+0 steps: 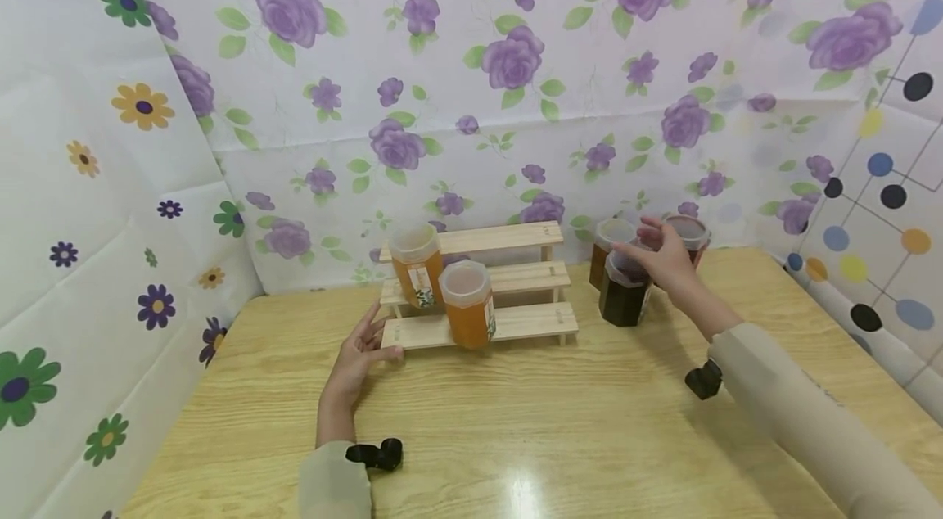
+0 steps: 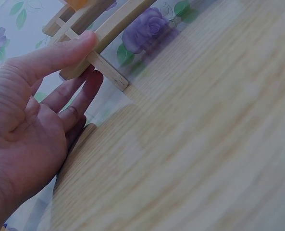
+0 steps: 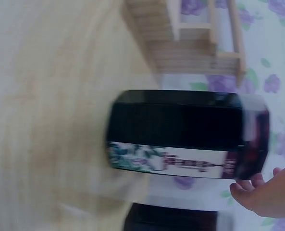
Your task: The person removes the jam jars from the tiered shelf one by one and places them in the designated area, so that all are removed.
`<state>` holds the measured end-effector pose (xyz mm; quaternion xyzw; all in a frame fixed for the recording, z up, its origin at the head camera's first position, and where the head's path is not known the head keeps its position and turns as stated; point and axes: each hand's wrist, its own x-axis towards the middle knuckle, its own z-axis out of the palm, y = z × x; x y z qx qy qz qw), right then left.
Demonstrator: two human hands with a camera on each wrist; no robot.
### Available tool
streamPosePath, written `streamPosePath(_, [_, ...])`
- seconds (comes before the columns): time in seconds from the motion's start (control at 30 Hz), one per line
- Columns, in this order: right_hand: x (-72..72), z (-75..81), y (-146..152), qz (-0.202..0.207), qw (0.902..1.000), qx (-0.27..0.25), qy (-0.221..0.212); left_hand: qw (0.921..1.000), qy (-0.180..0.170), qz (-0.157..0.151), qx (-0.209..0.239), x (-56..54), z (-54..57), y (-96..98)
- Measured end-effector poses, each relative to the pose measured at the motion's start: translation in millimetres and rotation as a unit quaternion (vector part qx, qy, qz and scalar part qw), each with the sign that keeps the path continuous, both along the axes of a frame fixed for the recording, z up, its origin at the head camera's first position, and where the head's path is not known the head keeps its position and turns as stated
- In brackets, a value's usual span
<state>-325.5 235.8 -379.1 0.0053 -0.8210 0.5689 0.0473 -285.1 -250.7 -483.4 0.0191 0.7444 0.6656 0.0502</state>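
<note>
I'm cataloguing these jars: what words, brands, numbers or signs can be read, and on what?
Nothing reads clearly.
Dark jar, right-wrist view: its label carries a line of writing, too blurred to read.
Front orange jar: label too small to read.
Back orange jar: label too small to read.

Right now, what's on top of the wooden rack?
On the wooden rack, a front orange jar stands on the lowest step; a rear orange jar stands farther back, to its left. The jars hide parts of the steps behind them.
</note>
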Motion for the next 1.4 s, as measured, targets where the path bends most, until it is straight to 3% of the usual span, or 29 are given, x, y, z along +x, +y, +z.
streamPosePath(0.13, [-4.8,14.2,-6.0,-0.007,0.9998,0.007,0.017,1.0000,0.002,-0.002,0.000,1.8,2.5,0.3])
streamPosePath(0.3, [-9.7,28.4,-27.7,0.020,0.9996,-0.008,0.015,0.9999,0.007,-0.005,0.006,2.1,2.6,-0.7])
streamPosePath(0.7, [-21.2,45.1,-126.2,0.087,0.9949,-0.049,0.017,1.0000,-0.003,-0.004,0.008,-0.9,1.6,-0.1])
streamPosePath(1.1, [-13.8,43.9,-218.8,0.159,0.9838,-0.083,0.006,0.9999,-0.004,0.000,-0.010,-0.6,0.4,-0.5])
streamPosePath(1.4, [-18.1,42.3,-250.1,0.154,0.9878,-0.021,0.012,1.0000,-0.004,-0.001,0.002,-0.6,1.1,-0.9])
